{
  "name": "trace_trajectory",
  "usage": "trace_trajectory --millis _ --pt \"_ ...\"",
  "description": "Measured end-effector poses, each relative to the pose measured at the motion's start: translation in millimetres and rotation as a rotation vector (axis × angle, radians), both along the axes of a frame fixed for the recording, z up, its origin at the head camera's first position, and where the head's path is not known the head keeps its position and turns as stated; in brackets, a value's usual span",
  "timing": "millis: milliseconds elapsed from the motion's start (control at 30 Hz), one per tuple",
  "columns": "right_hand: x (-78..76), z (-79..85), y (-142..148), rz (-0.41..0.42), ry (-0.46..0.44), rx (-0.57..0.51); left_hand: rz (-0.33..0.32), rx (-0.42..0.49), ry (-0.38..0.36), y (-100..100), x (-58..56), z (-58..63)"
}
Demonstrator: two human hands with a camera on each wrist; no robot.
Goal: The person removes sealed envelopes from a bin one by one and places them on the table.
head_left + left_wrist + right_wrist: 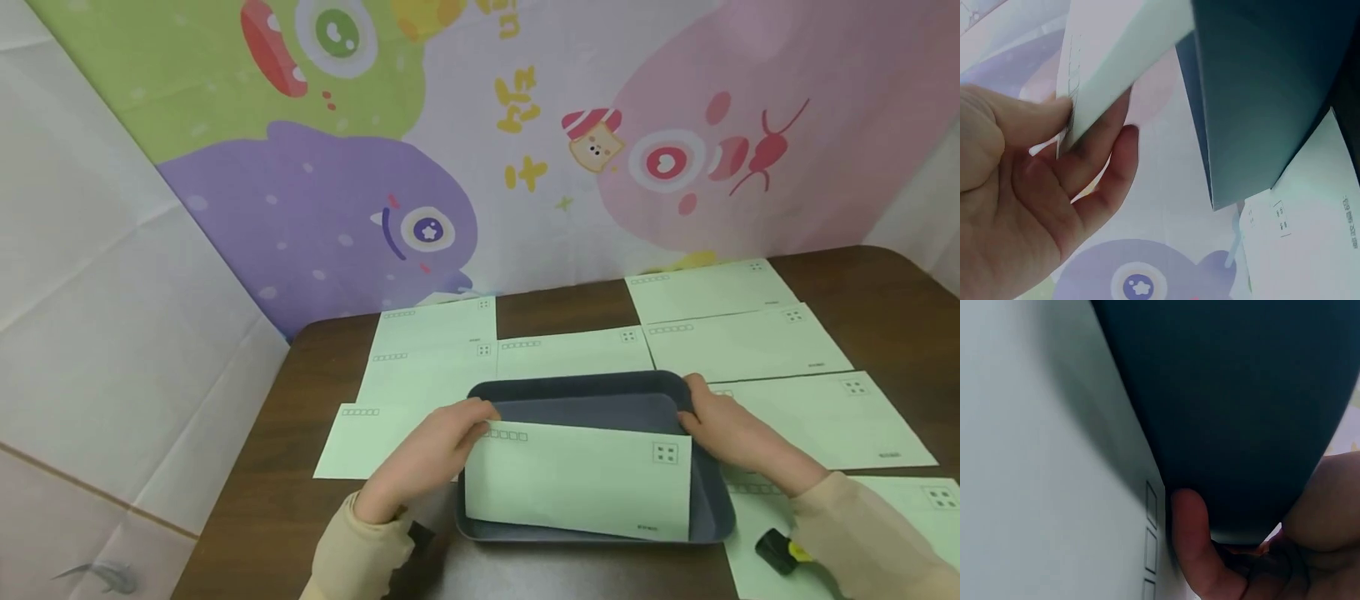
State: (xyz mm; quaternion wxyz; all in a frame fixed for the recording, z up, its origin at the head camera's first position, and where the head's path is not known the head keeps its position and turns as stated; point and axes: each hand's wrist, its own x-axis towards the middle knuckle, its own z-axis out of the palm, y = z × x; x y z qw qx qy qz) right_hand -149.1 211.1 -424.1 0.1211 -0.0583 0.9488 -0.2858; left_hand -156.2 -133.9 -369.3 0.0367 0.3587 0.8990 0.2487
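Note:
A pale green envelope (pixel 577 492) with a row of small boxes lies over the dark blue tray (pixel 708 504), covering much of its inside. My left hand (pixel 431 442) pinches the envelope's upper left corner between thumb and fingers. In the left wrist view, that held envelope (pixel 1125 65) stands apart from the hand's palm, with the tray (pixel 1260 100) beyond it. My right hand (pixel 723 421) grips the tray at its upper right corner. In the right wrist view, the thumb (pixel 1191 534) bends over the tray's edge, close to an envelope (pixel 1047 487) on the table.
Several more envelopes lie flat on the brown table (pixel 262 492), with a left group (pixel 420 375) and a right group (pixel 742 342) flanking the tray. A black-and-yellow object (pixel 777 550) sits by my right sleeve. A cartoon-printed cloth (pixel 525 225) hangs behind the table.

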Motion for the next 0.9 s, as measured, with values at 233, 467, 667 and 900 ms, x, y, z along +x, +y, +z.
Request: trace_trajectory --millis 233,467,667,900 --pt "1.1 -2.2 0 -0.014 -0.004 -0.012 0.135 0.155 0.017 -7 -2.0 -0.8" --pt "1.6 -3.8 -1 0.0 0.003 -0.015 0.257 0.266 0.001 -34 -2.1 0.6" --pt "1.9 -2.5 0 0.007 0.013 -0.01 0.4 0.32 -0.157 -75 -2.7 11.2" --pt "0.4 -0.3 0 0.008 0.007 -0.016 0.505 0.404 -0.304 -119 -2.3 13.7"
